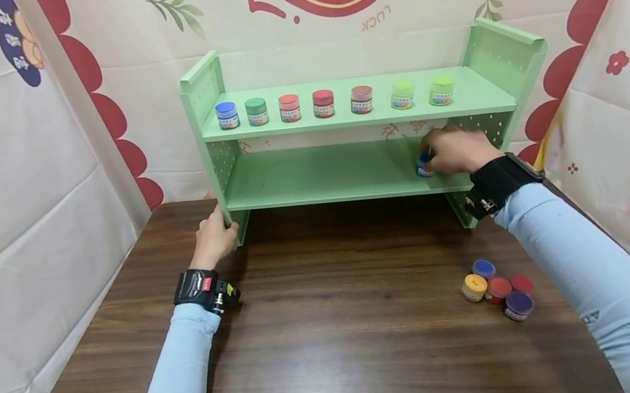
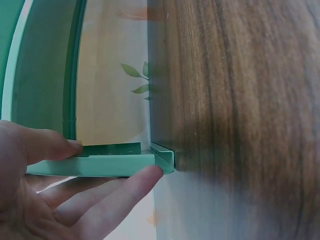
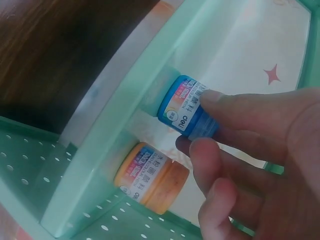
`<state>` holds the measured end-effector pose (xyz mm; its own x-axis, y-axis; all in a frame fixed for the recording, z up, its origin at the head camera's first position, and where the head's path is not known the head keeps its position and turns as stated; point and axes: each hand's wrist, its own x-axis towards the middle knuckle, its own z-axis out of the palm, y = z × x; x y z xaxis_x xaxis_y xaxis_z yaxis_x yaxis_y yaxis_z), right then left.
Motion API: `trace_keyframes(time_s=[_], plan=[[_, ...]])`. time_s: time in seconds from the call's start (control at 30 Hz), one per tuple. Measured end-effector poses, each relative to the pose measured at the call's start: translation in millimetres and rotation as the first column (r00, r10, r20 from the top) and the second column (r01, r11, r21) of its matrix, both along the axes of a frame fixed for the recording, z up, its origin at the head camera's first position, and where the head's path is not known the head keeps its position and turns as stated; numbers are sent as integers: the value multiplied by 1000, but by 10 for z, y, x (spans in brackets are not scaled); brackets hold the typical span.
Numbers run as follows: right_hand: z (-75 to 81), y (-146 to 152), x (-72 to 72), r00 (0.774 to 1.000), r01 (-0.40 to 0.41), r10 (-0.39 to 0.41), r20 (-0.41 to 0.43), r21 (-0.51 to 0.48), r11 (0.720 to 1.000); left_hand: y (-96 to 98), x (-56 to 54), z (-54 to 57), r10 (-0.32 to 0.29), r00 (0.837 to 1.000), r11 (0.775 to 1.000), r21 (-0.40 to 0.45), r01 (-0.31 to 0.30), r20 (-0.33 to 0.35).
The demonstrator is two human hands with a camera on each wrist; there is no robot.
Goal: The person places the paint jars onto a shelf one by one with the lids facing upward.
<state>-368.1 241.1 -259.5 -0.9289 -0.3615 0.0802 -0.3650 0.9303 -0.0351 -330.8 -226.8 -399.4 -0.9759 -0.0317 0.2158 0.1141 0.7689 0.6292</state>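
Note:
My right hand pinches a small blue paint jar between thumb and fingers at the right part of the lower board. In the right wrist view the blue jar's base is at the board, and an orange paint jar stands beside it. That orange jar is hidden behind my hand in the head view. My left hand grips the lower left side panel of the green shelf rack. In the left wrist view, my thumb lies on one side of the panel edge and my fingers on the other.
Several paint jars stand in a row on the top board, from a blue jar to a lime jar. A cluster of jars, including a yellow one and a purple one, sits on the wooden table.

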Motion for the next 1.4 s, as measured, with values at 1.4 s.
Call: trace_keyframes(time_s=[1.4], plan=[[-631, 491, 1045, 960, -14, 62, 273, -176, 984, 22, 18, 9, 9, 1000, 1000, -26, -9, -3]])
